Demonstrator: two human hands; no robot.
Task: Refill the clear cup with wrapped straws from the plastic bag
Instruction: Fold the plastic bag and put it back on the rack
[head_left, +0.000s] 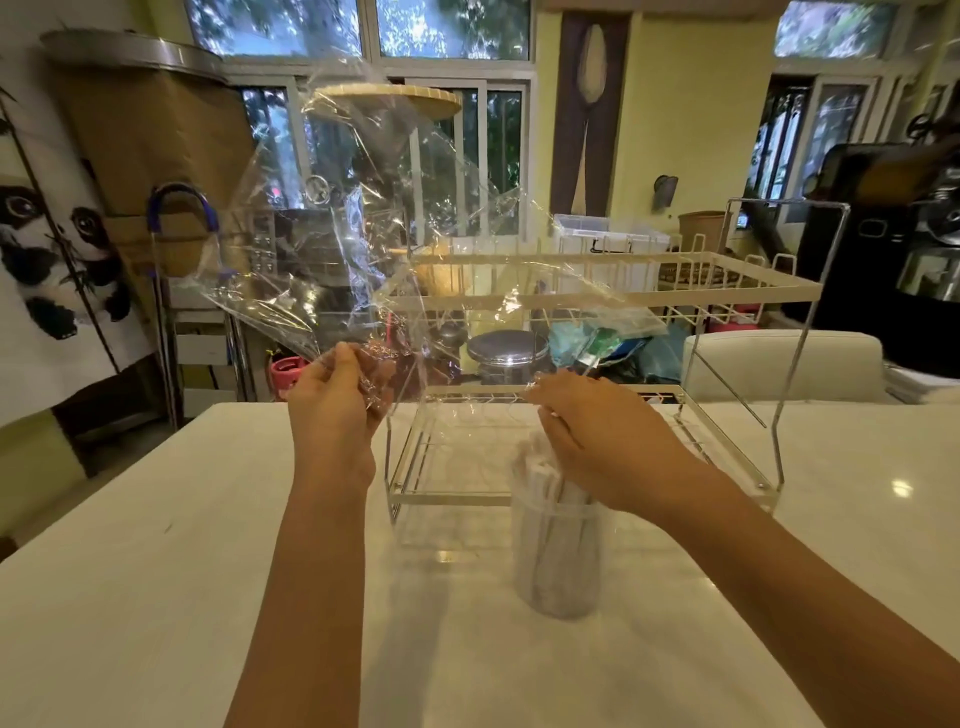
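A clear cup (558, 566) stands on the white table, packed with white wrapped straws (540, 483) that stick out of its top. My right hand (587, 431) rests on the tops of the straws, fingers curved over them. My left hand (337, 400) is raised to the left of the cup and pinches one end of a large clear plastic bag (379, 218). The bag spreads up and to the right in the air, crumpled and see-through, with no straws visible inside.
A white two-tier wire rack (613, 291) stands on the table (156, 571) right behind the cup. Beyond the table's far edge are a steel pot, a white chair back at the right and cluttered shelves at the left.
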